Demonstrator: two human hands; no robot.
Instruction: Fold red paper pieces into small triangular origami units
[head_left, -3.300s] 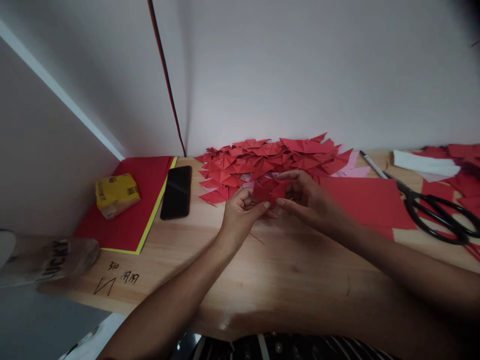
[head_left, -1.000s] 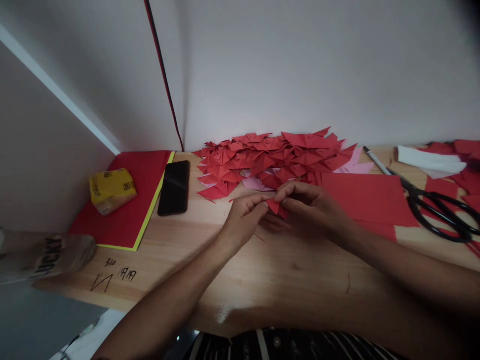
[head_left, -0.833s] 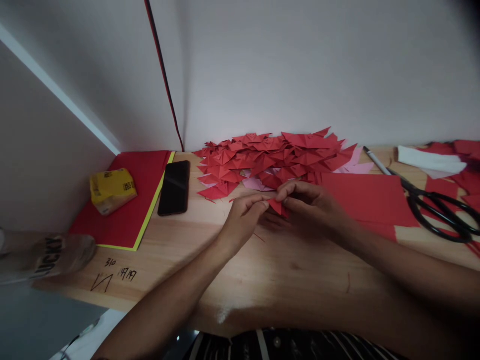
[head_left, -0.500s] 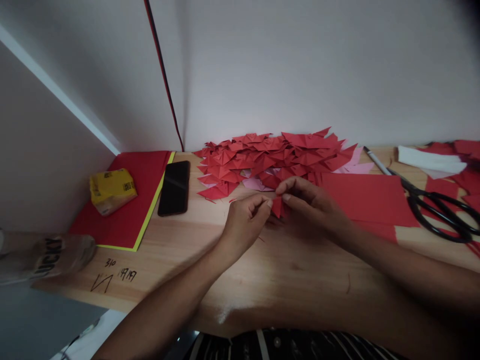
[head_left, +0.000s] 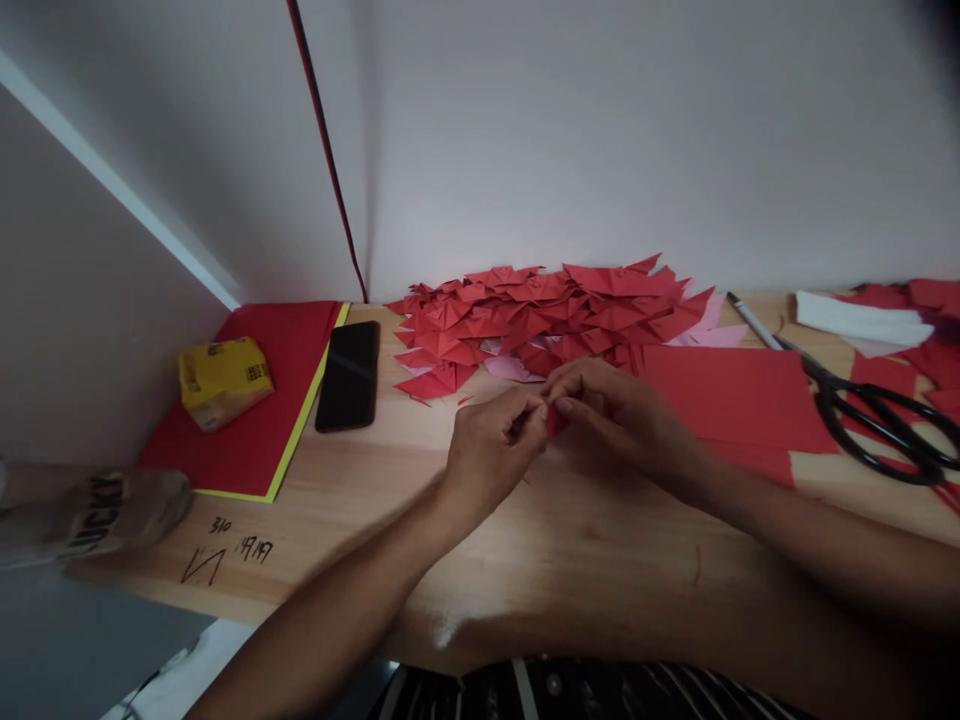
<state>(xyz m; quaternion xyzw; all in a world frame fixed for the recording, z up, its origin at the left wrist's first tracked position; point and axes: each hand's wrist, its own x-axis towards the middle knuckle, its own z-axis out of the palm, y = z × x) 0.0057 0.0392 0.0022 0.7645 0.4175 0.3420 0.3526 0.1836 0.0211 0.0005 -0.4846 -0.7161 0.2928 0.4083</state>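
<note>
Between my fingertips is a small folded piece of red paper (head_left: 555, 422), mostly hidden by the hands. My left hand (head_left: 496, 440) pinches it from the left, thumb against forefinger. From the right, my right hand (head_left: 611, 405) closes thumb and bent forefinger on the same paper. Both hands hover low over the wooden table, fingertips nearly touching. Just behind them lies a heap of pointed red folded-paper pieces (head_left: 525, 310), with some pink ones among them. A stack of flat red paper (head_left: 739, 395) lies beside my right hand, partly beneath the forearm.
Black-handled scissors (head_left: 877, 425) and a pen (head_left: 754, 320) lie to the right, near red scraps and a white strip (head_left: 862, 322). On the left are a phone (head_left: 349, 376), red sheets (head_left: 247, 460) bearing a yellow packet (head_left: 226, 378), and a clear bottle (head_left: 112, 515). A wall stands behind.
My hands have drawn closer together, with the right fingers curling further over the red paper. Less of the paper shows between them. Everything else on the table stays in place.
</note>
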